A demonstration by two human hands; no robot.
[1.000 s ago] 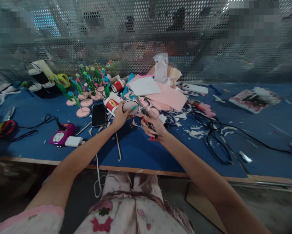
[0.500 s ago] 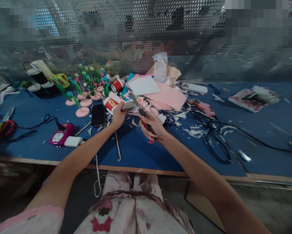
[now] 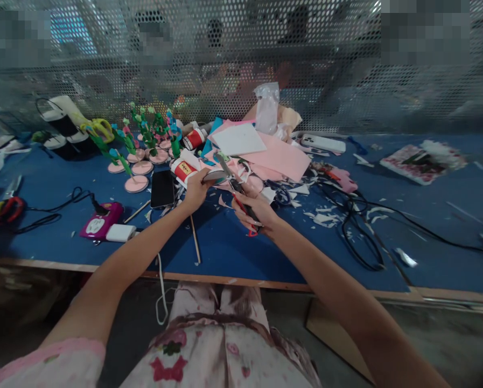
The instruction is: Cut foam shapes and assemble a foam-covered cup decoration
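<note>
My left hand (image 3: 195, 189) is closed on the edge of a thin rounded piece (image 3: 216, 175), pale with a dark rim. Its exact kind is unclear. Scissors (image 3: 225, 164) with red and black handles are gripped in my right hand (image 3: 256, 209). Their blades lie at the right edge of the rounded piece, pointing up and left; whether they touch it I cannot tell. Just behind my left hand lies a red-and-white labelled roll (image 3: 183, 171). Pink and white sheets (image 3: 241, 140) are heaped beyond both hands.
Left of my hands are a black phone (image 3: 162, 189), a purple power socket (image 3: 103, 222) and several green craft plants on pink discs (image 3: 136, 184). A thin wooden stick (image 3: 195, 240) lies near the front edge. Black cable (image 3: 358, 242) loops at right among white scraps (image 3: 324, 218).
The view has shifted slightly. Both hands stay almost in place, with the scissors still at the rounded piece's edge.
</note>
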